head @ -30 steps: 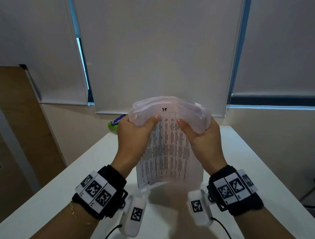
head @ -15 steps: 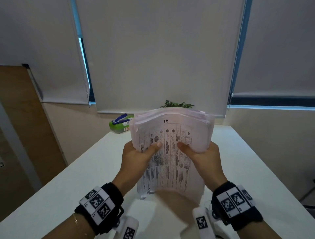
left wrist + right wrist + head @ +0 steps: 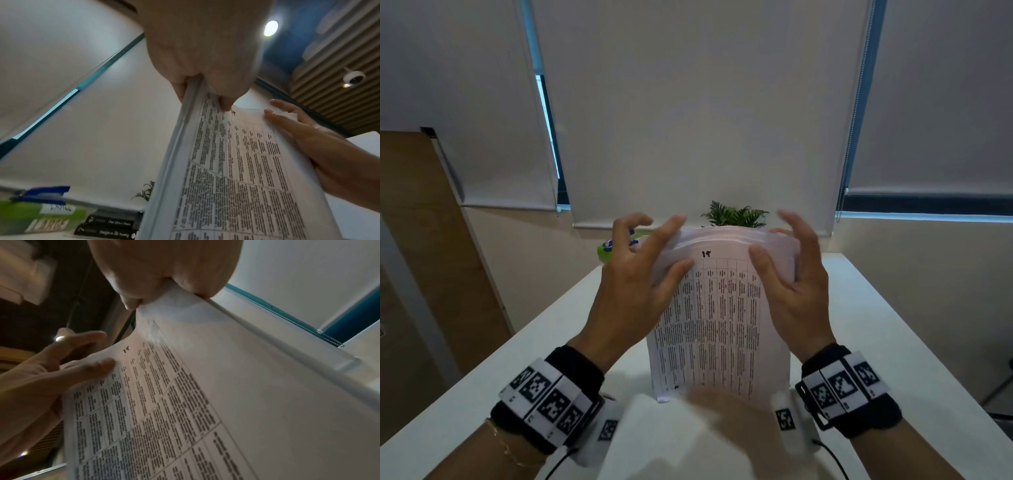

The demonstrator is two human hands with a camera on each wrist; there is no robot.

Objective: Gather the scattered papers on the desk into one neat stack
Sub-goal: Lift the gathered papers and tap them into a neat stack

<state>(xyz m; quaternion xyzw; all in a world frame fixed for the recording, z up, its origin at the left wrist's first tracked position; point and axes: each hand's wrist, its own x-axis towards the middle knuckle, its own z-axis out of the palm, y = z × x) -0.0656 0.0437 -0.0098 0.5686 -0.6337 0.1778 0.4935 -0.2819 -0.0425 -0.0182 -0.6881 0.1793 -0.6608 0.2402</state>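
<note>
While stood on end at desk's near edge for squaring, papers are pinched between thumbs and loosely spread fingers of left hand and right hand.

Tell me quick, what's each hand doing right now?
Left hand: holds the paper stack at its left edge, thumb on the front sheet.
Right hand: holds the stack's right edge the same way.
</note>
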